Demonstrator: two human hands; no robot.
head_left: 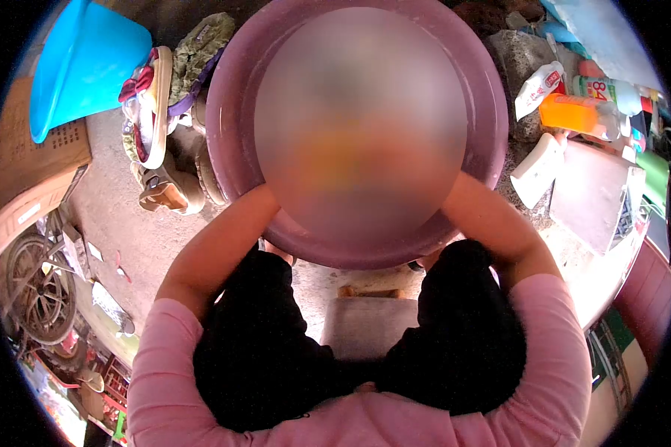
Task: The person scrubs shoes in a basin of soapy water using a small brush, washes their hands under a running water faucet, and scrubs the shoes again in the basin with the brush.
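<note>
Centrally, both hands (306, 165) reach over the purple basin (232, 100), blurred; I cannot tell whether they grip. Shoes (158, 119) lie left of the basin, an orange bottle (570, 114) right.

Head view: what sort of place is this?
Probably a household washing or storage area, indoors or out unclear: a large purple basin at the person's knees, an orange bottle to its right, a spoked wheel far left.

A blue bucket (89, 63) is beside a cardboard box (33, 164) at left, near a spoked wheel (41, 289) on the floor (123, 231). At right, an orange bottle (570, 114) is near a white packet (535, 93) with red print.
</note>
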